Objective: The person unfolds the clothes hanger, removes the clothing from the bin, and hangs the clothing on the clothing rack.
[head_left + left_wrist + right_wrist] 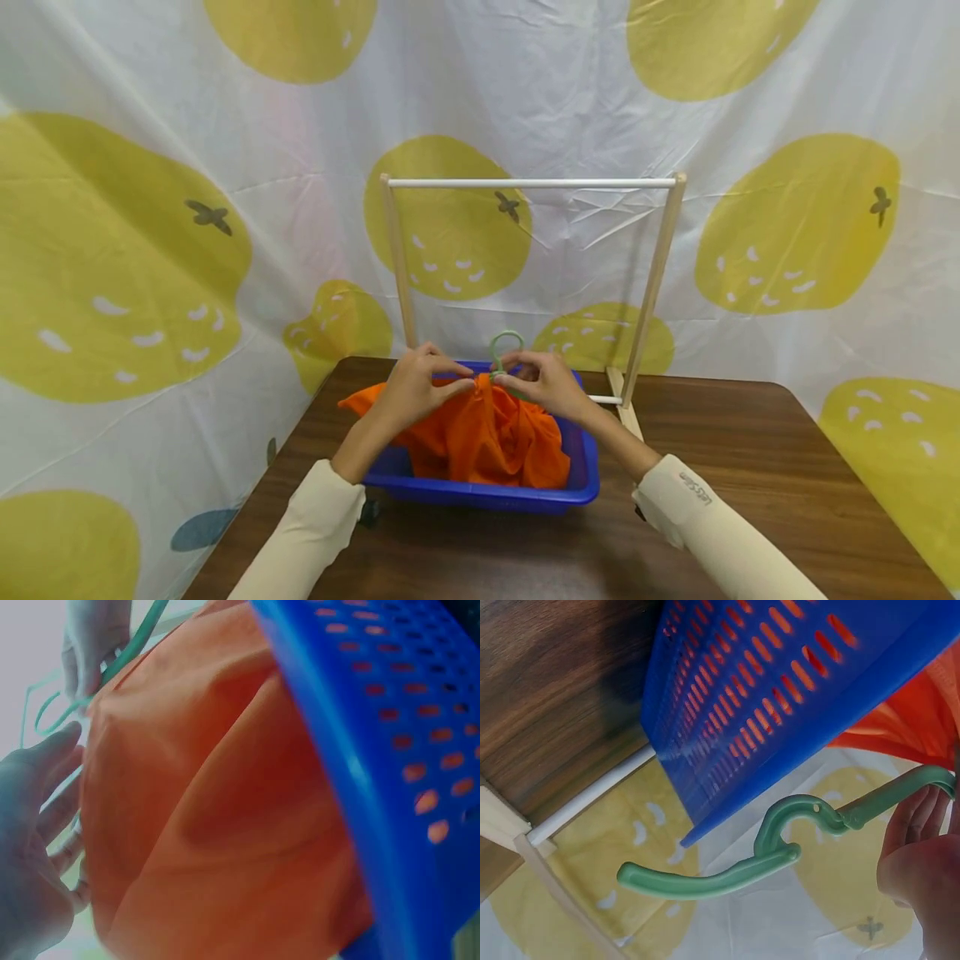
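An orange cloth (472, 446), bunched and raised into a peak, lies partly inside a blue plastic basket (487, 495). My left hand (416, 390) pinches the peak of the cloth between thumb and fingers. Just to its right, my right hand (551, 386) grips a green plastic hanger (705, 885) close to the base of its hook, which points upward. In the right wrist view, a jointed arm of the hanger sticks out past the hand, bare of cloth. The hanger's other end is hidden at the cloth.
Behind the basket stands a rack with wooden posts (651, 292) and a white top rod (532, 183). Everything rests on a dark wooden table (720, 467). A white curtain (577, 108) printed with yellow fruit hangs around the table.
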{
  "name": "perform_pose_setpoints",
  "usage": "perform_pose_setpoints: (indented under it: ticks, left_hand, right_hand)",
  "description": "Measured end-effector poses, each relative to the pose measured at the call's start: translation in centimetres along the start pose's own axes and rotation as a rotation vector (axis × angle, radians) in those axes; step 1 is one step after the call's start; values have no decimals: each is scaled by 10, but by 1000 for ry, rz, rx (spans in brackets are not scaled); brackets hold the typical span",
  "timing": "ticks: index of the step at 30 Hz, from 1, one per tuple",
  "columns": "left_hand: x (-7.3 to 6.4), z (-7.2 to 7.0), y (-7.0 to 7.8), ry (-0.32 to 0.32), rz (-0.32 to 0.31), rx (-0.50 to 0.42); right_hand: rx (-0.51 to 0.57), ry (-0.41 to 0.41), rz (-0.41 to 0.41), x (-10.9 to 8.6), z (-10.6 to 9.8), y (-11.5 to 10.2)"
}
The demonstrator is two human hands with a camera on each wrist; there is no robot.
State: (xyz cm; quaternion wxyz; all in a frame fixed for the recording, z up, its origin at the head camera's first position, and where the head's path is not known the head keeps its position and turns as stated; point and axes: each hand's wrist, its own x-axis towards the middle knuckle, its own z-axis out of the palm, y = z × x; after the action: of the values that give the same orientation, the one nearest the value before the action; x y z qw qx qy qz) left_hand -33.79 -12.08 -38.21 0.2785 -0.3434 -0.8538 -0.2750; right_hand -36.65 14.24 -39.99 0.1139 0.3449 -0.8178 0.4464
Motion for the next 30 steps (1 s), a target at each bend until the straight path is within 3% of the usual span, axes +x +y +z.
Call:
perform_pose_setpoints:
  ticks: [5, 10, 15, 24, 30]
  left_hand:
    - [-4, -18, -6, 58, -37, -10]
    - [-13, -25, -15, -12, -84, 15]
    - [-16, -17, -17, -87, -109, 12]
    - [-7, 5, -7, -29, 4, -74]
    - [-3, 10, -2, -28, -15, -121]
  right_hand:
    - [-1, 9, 42, -4, -9, 3]
    - [1, 27, 24, -8, -13, 8]
    - [0, 26, -23, -4, -9, 9]
    - [-11, -11, -51, 5, 9, 1]
    - [19, -28, -8, 4, 10, -3]
